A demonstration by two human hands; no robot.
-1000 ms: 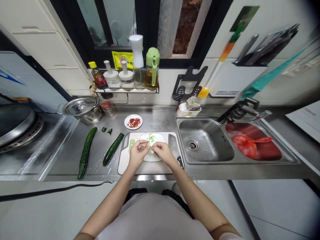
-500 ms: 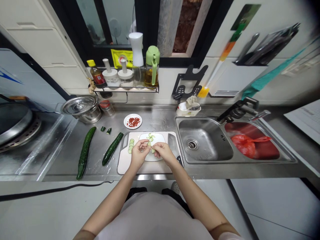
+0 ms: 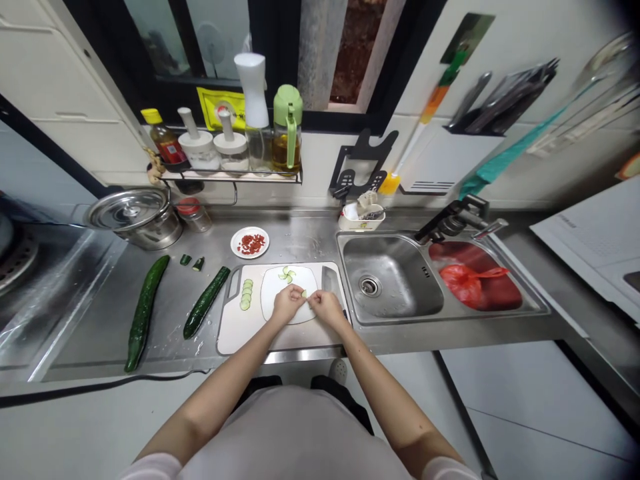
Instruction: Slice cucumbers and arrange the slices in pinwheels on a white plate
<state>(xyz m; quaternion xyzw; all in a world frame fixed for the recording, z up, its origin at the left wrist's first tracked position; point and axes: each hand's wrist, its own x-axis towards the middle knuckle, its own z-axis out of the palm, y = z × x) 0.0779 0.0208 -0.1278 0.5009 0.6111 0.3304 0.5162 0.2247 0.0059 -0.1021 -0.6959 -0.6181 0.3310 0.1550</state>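
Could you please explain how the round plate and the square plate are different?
Shape and size: the round plate is smaller; the square plate is larger, with rounded corners.
Contents: the round plate holds many small red pieces; the square plate has a few pale green slices.
Place: the round plate stands on the counter, the square plate on the cutting board.
Both are white.

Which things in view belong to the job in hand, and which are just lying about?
Likely in the job:
cucumber piece at the left hand
white plate
cucumber slices in a row
cutting board

Probably just lying about:
lidded pot
red bag in the sink
green-lidded bottle
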